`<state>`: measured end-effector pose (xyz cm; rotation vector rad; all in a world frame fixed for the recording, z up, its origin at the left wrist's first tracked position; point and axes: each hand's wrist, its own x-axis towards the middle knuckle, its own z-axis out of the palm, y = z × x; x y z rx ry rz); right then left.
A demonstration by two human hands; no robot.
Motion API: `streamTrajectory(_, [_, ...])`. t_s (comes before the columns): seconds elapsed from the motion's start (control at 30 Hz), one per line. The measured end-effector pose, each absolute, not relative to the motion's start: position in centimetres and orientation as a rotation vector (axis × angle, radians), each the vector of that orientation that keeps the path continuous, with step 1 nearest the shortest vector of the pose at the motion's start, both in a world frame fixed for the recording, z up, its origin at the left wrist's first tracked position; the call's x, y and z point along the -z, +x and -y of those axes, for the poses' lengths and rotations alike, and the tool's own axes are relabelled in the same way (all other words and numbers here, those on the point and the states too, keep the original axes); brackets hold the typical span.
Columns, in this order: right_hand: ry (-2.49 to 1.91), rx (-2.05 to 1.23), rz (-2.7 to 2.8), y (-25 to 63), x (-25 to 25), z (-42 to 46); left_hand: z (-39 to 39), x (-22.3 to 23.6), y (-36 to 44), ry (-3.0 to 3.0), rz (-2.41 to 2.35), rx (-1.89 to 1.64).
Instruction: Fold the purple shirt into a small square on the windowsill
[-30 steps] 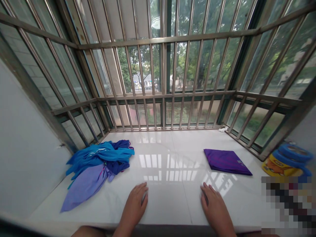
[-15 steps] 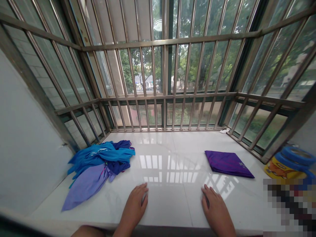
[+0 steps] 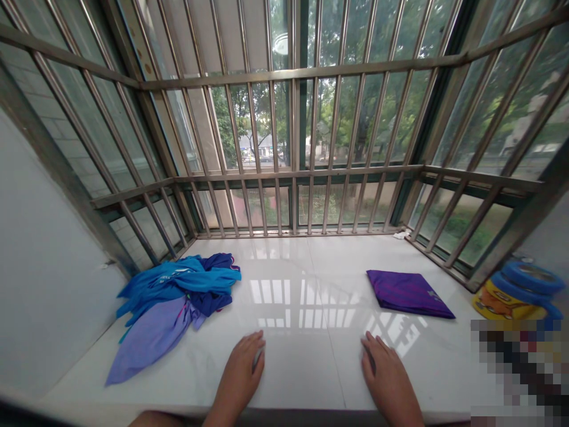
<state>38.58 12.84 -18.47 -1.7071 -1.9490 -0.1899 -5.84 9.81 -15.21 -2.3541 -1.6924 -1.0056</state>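
Note:
My left hand [image 3: 240,370] lies flat and open on the glossy white sill [image 3: 302,356], palm down, holding nothing. My right hand [image 3: 386,376] rests the same way a little to the right, fingers stretched out and empty. A loose heap of blue and lilac clothes [image 3: 171,296] lies at the left of the sill, apart from my left hand. A neatly folded purple garment [image 3: 406,292] lies at the right, just beyond my right hand and not touching it.
Metal window bars [image 3: 293,172] close off the back and both sides of the sill. A grey wall [image 3: 40,279] stands at the left. Blue and yellow round containers [image 3: 518,290] sit at the far right. Bare sill stretches between the two clothing items.

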Motion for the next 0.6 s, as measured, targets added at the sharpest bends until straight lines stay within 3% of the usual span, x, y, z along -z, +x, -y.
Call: streamTrajectory(0.6, [-1.721, 0.211, 1.945, 38.34, 18.30, -12.52, -9.81, 14.70, -5.74, -2.359, 1.687, 0.972])
